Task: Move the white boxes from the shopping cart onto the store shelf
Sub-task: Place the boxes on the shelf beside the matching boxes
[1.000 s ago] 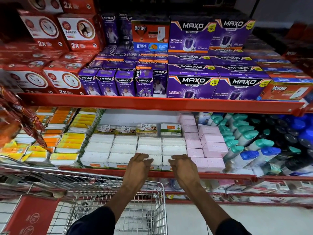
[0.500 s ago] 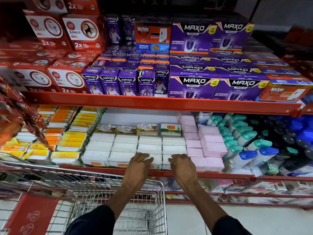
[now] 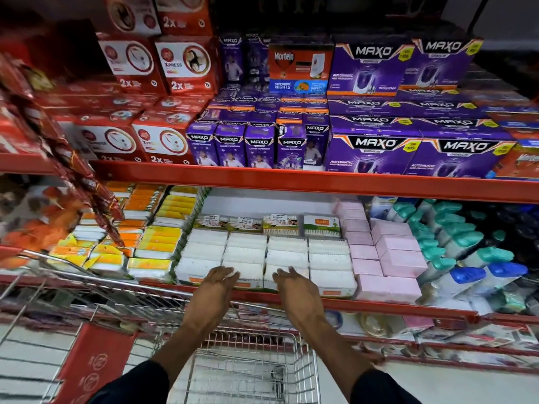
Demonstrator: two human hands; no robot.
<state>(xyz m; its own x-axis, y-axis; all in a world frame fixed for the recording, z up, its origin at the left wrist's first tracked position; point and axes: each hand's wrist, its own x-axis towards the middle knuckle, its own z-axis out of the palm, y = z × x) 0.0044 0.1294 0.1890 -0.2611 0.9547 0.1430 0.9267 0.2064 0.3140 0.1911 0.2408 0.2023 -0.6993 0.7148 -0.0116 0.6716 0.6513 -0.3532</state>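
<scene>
Both our hands are open: left hand and right hand rest flat on the front row of white boxes on the store shelf. Fingertips hide the box fronts, and the shopping cart looks blurry and cut off below.

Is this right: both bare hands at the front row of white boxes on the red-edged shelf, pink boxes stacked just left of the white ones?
Not quite. In the head view the pink boxes are stacked just right of the white boxes. Both the left hand and right hand are at the front row on the red-edged shelf.
</scene>
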